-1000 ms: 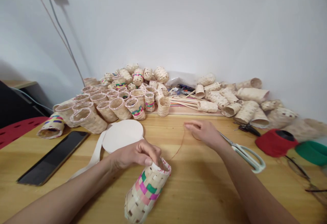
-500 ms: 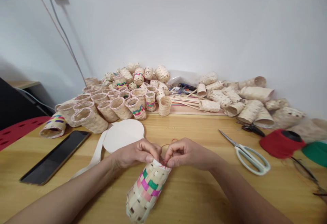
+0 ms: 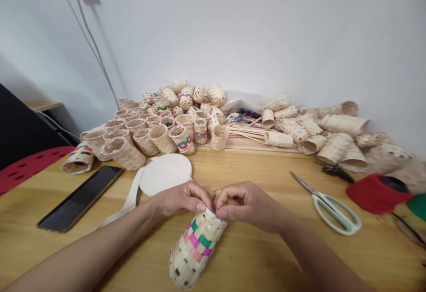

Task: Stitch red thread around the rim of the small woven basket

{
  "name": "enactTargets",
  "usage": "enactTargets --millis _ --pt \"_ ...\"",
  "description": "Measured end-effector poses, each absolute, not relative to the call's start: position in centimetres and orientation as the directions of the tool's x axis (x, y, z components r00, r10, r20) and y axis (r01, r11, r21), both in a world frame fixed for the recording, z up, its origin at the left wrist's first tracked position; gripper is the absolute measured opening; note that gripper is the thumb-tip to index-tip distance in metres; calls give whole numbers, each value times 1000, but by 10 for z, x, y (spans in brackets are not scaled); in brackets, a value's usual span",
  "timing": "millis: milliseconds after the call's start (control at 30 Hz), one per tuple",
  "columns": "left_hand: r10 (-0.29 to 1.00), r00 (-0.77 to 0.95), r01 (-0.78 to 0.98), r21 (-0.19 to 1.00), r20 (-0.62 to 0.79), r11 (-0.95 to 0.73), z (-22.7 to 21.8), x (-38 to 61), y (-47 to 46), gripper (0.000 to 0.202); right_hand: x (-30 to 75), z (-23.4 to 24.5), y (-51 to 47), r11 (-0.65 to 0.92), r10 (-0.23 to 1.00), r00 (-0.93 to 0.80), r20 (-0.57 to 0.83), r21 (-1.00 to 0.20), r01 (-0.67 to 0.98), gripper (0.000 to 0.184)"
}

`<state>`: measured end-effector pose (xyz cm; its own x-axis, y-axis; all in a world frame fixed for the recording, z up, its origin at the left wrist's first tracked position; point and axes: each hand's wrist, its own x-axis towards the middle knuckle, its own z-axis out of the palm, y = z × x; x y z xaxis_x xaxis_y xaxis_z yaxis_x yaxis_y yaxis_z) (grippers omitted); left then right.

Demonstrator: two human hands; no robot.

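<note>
A small woven basket (image 3: pixel 196 250) of pale strips, banded in green, pink and magenta, tilts above the table with its rim toward my hands. My left hand (image 3: pixel 189 199) is closed on the left side of the rim, thumb in front over a white strip of edging. At the right side of that rim my right hand (image 3: pixel 241 203) is in a pinch, fingertips touching the edge; what lies between them is hidden. Red and white stitching shows along the edge. A thin loop of thread (image 3: pixel 218 190) shows faintly between the hands.
A white ribbon roll (image 3: pixel 166 174) and a black phone (image 3: pixel 80 199) lie left. Scissors (image 3: pixel 333 210), a red thread spool (image 3: pixel 377 194) and black snips (image 3: pixel 336 172) lie right. Many woven baskets (image 3: pixel 161 139) crowd the back, with loose strips (image 3: pixel 248 134) between the piles.
The whole view has shifted slightly, so things sit a little further right. Both hands stay at the basket's rim, and the reddish thread loop behind them shows less.
</note>
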<state>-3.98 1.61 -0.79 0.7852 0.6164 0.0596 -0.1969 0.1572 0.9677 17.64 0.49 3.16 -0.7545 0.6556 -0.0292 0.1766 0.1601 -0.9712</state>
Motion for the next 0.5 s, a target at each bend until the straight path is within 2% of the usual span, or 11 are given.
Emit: enactTargets --millis 167,300,500 --pt "587 808 -188 966 50 176 -9 -39 15 16 172 32 2 191 687 -726 -21 -959 209 20" --pt "580 813 -203 959 52 198 -8 -38 15 17 171 32 2 152 709 -704 -46 -964 217 21" --pt "582 812 -188 965 48 183 -5 -38 14 18 167 25 4 75 725 -687 -42 -988 139 21"
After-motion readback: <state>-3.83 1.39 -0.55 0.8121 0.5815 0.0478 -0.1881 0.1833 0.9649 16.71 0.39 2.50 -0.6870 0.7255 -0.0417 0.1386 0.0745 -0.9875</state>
